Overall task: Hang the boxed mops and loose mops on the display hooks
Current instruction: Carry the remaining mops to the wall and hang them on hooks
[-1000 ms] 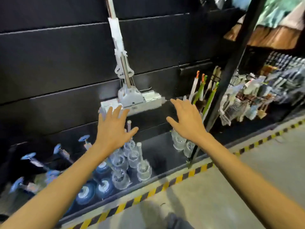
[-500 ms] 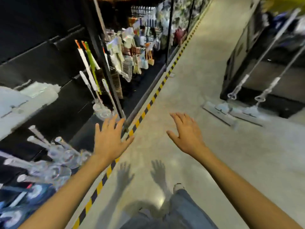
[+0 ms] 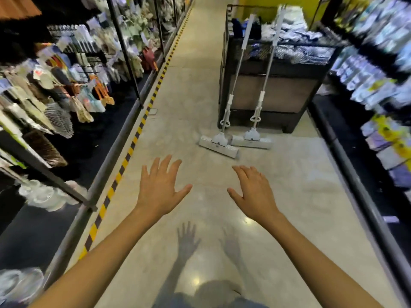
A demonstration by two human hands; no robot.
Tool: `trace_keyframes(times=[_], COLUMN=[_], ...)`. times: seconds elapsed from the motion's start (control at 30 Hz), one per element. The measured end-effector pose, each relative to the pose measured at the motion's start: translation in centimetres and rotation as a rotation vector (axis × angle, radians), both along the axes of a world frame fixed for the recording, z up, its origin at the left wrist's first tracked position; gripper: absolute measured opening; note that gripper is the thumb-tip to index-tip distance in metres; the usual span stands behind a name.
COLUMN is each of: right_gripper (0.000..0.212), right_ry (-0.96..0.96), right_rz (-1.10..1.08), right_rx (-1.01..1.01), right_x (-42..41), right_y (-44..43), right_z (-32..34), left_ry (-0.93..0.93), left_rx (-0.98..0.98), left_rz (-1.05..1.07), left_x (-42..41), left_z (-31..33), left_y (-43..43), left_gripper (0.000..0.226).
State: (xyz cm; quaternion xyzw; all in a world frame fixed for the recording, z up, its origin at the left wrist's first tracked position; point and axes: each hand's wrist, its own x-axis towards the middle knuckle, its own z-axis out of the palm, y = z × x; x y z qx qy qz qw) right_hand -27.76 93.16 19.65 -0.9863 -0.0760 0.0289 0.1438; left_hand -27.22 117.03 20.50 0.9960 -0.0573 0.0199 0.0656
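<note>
The left hand (image 3: 159, 190) was spread wide, holding nothing. Well beyond both hands' fingertips, the left mop (image 3: 219, 144) and right mop (image 3: 252, 138) stood on the floor, handles against a dark bin (image 3: 289, 92). The right hand (image 3: 253, 194) had relaxed, empty fingers.

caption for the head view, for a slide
Both hands, left and right, open and empty; two mops lean ahead.

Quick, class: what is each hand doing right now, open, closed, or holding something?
Left hand: open, fingers spread, holding nothing.
Right hand: open, fingers relaxed, holding nothing.
</note>
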Motion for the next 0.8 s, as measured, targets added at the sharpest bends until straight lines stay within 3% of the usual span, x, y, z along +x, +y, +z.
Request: trace_keyframes(times=[0.33, 0.57, 0.8], right_gripper=[0.061, 0.06, 0.059], right_ry=[-0.006, 0.009, 0.042], right_rz=[-0.173, -0.229, -0.26], right_rx=[-0.016, -0.01, -0.022], right_x=[6.7, 16.5, 32.3], right_y=[-15.6, -18.3, -17.3], right_z=[0.5, -0.7, -1.4], left_ry=[0.035, 0.033, 0.072], left_rx=[0.044, 0.065, 0.085], left_rz=[-0.11, -0.15, -0.16], left_x=[10.3, 22.0, 37.3], left_z=[0.2, -1.1, -1.7], left_y=[-14.6, -16.9, -15.6], left_gripper=[0.073, 0.073, 0.074])
